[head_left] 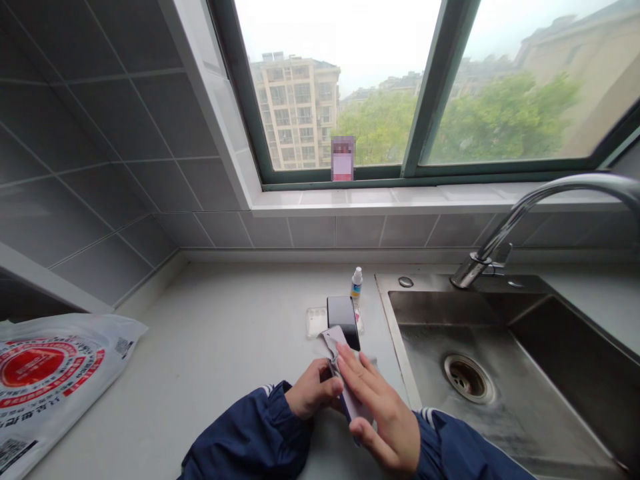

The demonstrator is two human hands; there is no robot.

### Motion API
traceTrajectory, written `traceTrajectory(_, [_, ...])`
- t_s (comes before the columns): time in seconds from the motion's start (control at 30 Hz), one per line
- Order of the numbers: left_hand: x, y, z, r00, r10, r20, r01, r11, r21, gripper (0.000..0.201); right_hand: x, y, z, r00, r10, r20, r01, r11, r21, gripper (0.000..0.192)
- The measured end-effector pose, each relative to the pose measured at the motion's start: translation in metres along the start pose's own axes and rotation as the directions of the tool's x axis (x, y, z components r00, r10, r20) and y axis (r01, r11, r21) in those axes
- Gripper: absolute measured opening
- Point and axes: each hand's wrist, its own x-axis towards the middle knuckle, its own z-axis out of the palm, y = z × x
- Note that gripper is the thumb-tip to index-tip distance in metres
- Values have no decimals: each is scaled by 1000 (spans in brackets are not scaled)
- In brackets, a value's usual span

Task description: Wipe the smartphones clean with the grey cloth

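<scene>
My left hand is closed around the left edge of a phone with a pale lilac face and a dark edge, tilted above the counter. Thin, crumpled greyish material, perhaps a cloth or tissue, shows at its upper end and beside the fingers. Across the phone's face lies my right hand, its fingers stretched out flat and its thumb near the lower end. Whether it pins any cloth beneath is hidden. Just beyond the hands a dark, flat, phone-shaped object rests over a clear plastic tray or case. Behind it stands a small white bottle with a coloured label.
At right is a steel sink with a drain and a chrome faucet. A printed plastic bag lies on the pale counter at left. A small pinkish card stands against the window.
</scene>
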Motion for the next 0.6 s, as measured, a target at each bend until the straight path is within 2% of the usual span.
traceTrajectory(0.1, [1,-4,1,996,47,-75,-56,991,-122,71,-1,0,-1,1000,-20,15,21,1000,-1,64])
traceTrajectory(0.23, [1,1,3,983,108,-146,-136,970,-203,69,-2,1,-4,999,-12,49,10,999,35,62])
traceTrajectory(0.47, [3,8,-3,953,237,-189,-291,892,-345,63,1,2,-7,1000,-16,24,15,999,51,55])
traceTrajectory(0.6, [4,6,-4,945,261,-198,-319,871,-375,63,0,3,-7,1000,-24,9,23,998,55,55])
